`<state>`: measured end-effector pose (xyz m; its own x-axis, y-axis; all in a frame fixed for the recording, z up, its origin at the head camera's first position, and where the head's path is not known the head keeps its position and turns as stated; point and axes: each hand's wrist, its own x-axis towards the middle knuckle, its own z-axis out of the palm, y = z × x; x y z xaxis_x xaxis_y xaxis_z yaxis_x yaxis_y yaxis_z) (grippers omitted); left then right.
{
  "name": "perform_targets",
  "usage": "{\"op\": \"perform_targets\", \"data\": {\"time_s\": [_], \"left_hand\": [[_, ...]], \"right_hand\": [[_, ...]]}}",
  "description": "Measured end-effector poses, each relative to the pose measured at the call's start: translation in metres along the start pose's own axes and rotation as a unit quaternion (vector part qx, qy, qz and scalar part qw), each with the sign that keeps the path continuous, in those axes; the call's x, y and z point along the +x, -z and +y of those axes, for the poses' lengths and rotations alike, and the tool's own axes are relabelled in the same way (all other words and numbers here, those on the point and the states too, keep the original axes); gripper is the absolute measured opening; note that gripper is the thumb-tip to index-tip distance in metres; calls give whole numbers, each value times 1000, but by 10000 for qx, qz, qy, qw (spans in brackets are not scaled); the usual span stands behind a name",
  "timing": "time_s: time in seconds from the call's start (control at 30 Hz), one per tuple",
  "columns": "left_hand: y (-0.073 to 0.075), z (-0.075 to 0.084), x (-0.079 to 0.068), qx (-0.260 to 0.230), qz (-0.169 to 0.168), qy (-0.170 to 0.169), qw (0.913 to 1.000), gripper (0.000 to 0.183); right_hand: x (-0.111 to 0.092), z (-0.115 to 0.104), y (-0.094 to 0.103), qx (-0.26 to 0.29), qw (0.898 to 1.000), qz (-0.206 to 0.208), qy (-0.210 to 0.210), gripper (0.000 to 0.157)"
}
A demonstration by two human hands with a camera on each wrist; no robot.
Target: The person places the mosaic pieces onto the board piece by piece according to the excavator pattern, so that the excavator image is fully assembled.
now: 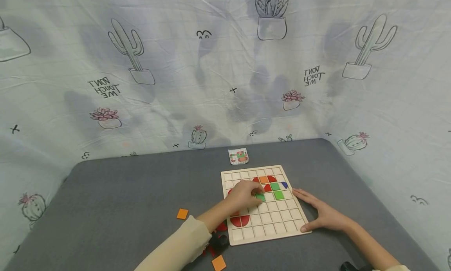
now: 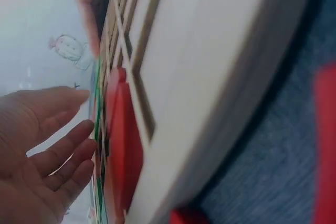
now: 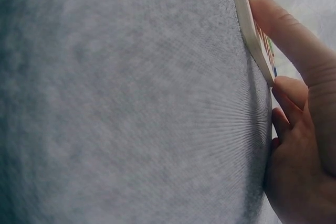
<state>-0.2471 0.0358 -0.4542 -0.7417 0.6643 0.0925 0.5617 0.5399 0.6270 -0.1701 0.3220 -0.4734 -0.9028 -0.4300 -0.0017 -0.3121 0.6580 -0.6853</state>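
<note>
A wooden grid board (image 1: 271,228) lies on the table, with red, green, orange and blue pieces set in its cells. My left hand (image 1: 243,194) hovers over its left half, fingers bent and the thumb apart from them. A green tile (image 1: 260,197) lies on the board right at those fingertips. In the left wrist view the left hand (image 2: 44,150) has spread fingers close beside the board's face, with a red piece (image 2: 123,145) in front. My right hand (image 1: 325,215) rests along the board's right edge, its thumb (image 3: 286,27) on the near corner and its fingers stretched along the side.
A small pattern card (image 1: 238,156) lies beyond the board. Left of the board are an orange tile (image 1: 182,214), another orange tile (image 1: 219,263) nearer me, and red pieces (image 1: 222,226) partly hidden by the left wrist. A printed curtain (image 1: 218,67) borders the grey table (image 1: 134,208).
</note>
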Motion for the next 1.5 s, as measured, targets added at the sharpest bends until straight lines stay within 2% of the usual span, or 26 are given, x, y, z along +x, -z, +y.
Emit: {"op": "perform_targets", "data": {"time_s": [0.1,0.2,0.27,0.37,0.43,0.5,0.6,0.67,0.73,0.87,1.0,1.1,1.23,1.5], "left_hand": [[6,-3,-5,-664,-161,-8,9977,23],[17,-6,-11,-1476,-293,27,9886,28],[25,-7,-16,-1854,-309,110,9821,30],[36,-9,-27,-2128,-240,133,9767,30],[47,-5,-37,-2205,-168,180,9751,29],[52,-8,-46,-2237,-60,218,9744,28],[58,-15,-61,-2280,119,319,9731,28],[56,-26,-69,-2316,248,397,9717,30],[57,-32,-78,-2381,334,463,9696,30],[58,-39,-94,-2301,433,633,9701,29],[57,-44,-104,-1891,513,661,9784,28],[55,-46,-106,-1528,573,679,9842,25],[51,-46,-105,-1150,489,711,9896,24],[42,-44,-102,-773,234,600,9949,22]], "right_hand": [[0,-1,-1,29,10000,-7,1,99],[0,-2,0,52,10000,-7,56,99],[1,-2,0,55,9999,-20,96,98],[1,-3,0,102,9999,-52,115,98],[1,-3,1,164,9998,-77,118,98],[1,-3,1,209,9997,-100,109,98],[1,-3,0,185,9998,-81,94,99],[1,-3,0,141,9999,-58,43,99],[1,-3,0,123,9999,-35,65,99],[1,-3,0,146,9999,-43,78,99],[0,-2,-1,183,9998,-50,1,99],[-1,-1,-1,210,9998,-61,-16,100],[-1,0,0,234,9997,-59,15,100],[0,-3,0,138,9999,-17,19,100]]}}
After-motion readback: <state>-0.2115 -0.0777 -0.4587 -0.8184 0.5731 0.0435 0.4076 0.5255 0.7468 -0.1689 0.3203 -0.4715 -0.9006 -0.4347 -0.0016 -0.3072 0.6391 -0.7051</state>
